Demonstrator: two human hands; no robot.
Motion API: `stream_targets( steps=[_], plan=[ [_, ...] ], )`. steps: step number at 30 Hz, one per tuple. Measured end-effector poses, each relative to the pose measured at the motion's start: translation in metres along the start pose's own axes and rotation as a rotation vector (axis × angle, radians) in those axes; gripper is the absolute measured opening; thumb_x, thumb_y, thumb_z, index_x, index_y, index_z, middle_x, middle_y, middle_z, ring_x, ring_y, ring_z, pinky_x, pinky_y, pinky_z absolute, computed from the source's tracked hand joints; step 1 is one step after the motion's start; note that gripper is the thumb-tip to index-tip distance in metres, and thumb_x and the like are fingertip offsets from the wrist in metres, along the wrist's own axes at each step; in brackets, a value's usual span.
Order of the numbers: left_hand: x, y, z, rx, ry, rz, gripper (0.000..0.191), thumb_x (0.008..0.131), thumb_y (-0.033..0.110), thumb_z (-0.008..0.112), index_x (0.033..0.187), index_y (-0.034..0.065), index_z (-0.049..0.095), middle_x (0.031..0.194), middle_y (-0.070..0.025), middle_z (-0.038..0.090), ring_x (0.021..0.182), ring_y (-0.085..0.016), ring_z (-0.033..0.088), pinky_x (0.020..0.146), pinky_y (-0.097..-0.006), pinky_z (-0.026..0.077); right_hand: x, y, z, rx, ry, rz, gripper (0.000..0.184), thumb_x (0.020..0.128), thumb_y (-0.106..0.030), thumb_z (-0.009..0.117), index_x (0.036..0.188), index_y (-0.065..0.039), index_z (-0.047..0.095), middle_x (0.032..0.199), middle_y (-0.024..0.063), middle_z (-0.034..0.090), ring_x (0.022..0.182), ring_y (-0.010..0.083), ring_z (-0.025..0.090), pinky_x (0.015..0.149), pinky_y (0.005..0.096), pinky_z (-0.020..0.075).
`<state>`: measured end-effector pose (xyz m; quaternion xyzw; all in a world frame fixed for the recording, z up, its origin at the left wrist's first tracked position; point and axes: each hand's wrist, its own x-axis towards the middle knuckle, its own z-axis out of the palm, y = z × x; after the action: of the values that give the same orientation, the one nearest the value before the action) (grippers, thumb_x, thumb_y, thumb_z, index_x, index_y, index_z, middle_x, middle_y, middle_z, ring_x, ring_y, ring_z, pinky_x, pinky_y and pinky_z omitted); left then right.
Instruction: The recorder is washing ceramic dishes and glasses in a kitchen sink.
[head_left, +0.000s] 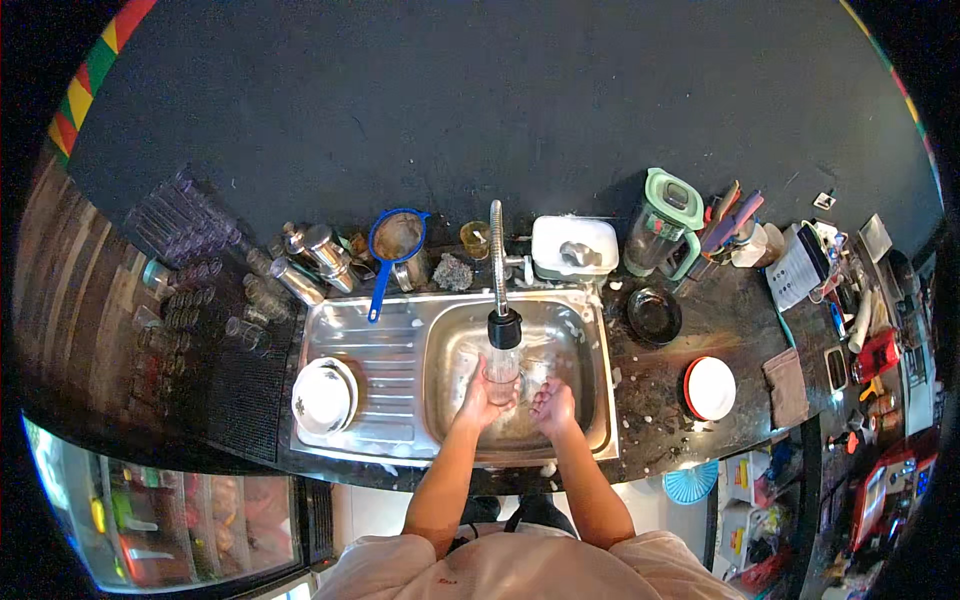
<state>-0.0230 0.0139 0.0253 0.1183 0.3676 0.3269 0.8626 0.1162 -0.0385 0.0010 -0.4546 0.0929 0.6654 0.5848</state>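
Note:
My left hand (480, 397) is wrapped around a clear drinking glass (500, 381). The glass is right beneath the black spray head (504, 330) of a flexible metal tap (496, 247), and water seems to run into it. My right hand (553, 406) hovers over the right part of the stainless steel sink basin (450, 337), apart from the glass. Its fingers are curled, and whether anything small is inside them is hidden. White dishes (324, 396) with a dark pattern sit stacked on the ribbed drainboard (382, 375) to the left.
Behind the sink stand a blue-handled strainer (397, 236), a steel-wool scourer (453, 271), a white plastic tub (574, 247) and a green-lidded blender jug (664, 225). A black bowl (654, 315) and white plate (711, 388) lie right. Several glasses (247, 334) stand left.

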Motion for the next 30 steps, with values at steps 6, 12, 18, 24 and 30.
stream_targets(
  steps=[6, 12, 18, 24, 30],
  plan=[
    [0.0, 0.005, 0.011, 0.075, -0.11, 0.007, 0.075, 0.078, 0.07, 0.023, 0.094, 0.0035, 0.055, 0.073, -0.008, 0.058, 0.059, -0.02, 0.055, 0.05, -0.0302, 0.04, -0.009, -0.002, 0.004, 0.033, 0.019, -0.019, 0.016, 0.075, -0.025, 0.046, 0.064, -0.014, 0.041, 0.054, -0.0005, 0.037, 0.052, 0.0144, 0.038, 0.051, 0.0292, 0.0295],
    [-0.007, 0.007, 0.02, -0.037, -0.221, 0.037, 0.072, 0.08, 0.065, 0.024, 0.103, 0.0034, 0.053, 0.08, -0.0065, 0.059, 0.058, -0.021, 0.054, 0.047, -0.031, 0.039, -0.004, -0.005, -0.003, 0.03, 0.007, -0.018, 0.016, 0.074, -0.026, 0.048, 0.065, -0.014, 0.043, 0.056, 0.0, 0.04, 0.053, 0.0146, 0.038, 0.052, 0.029, 0.0313],
    [0.001, -0.003, -0.027, 0.019, 0.073, 0.074, 0.036, 0.083, 0.039, 0.05, 0.103, 0.0086, 0.052, 0.089, -0.0056, 0.058, 0.064, -0.019, 0.055, 0.049, -0.0305, 0.041, 0.006, 0.008, 0.005, -0.031, -0.061, 0.059, 0.024, 0.078, -0.033, 0.044, 0.069, -0.011, 0.045, 0.059, 0.0026, 0.044, 0.054, 0.0178, 0.043, 0.051, 0.0324, 0.0375],
    [-0.001, 0.007, -0.086, 0.205, 0.118, 0.023, 0.017, 0.079, 0.019, 0.058, 0.093, 0.0095, 0.056, 0.071, -0.0013, 0.058, 0.057, -0.013, 0.052, 0.048, -0.0272, 0.042, 0.01, 0.034, 0.056, 0.007, -0.21, 0.214, 0.03, 0.087, -0.038, 0.033, 0.093, -0.012, 0.048, 0.074, 0.0044, 0.051, 0.06, 0.021, 0.048, 0.057, 0.0362, 0.0427],
    [0.001, 0.0, -0.062, 0.269, 0.017, 0.004, 0.022, 0.074, 0.02, 0.061, 0.09, 0.0056, 0.056, 0.071, -0.003, 0.057, 0.064, -0.015, 0.056, 0.056, -0.0309, 0.045, 0.04, -0.002, 0.048, -0.127, -0.139, 0.006, 0.025, 0.088, -0.031, 0.036, 0.074, -0.013, 0.047, 0.054, -0.0004, 0.041, 0.04, 0.0126, 0.036, 0.036, 0.0253, 0.0284]
  ],
)
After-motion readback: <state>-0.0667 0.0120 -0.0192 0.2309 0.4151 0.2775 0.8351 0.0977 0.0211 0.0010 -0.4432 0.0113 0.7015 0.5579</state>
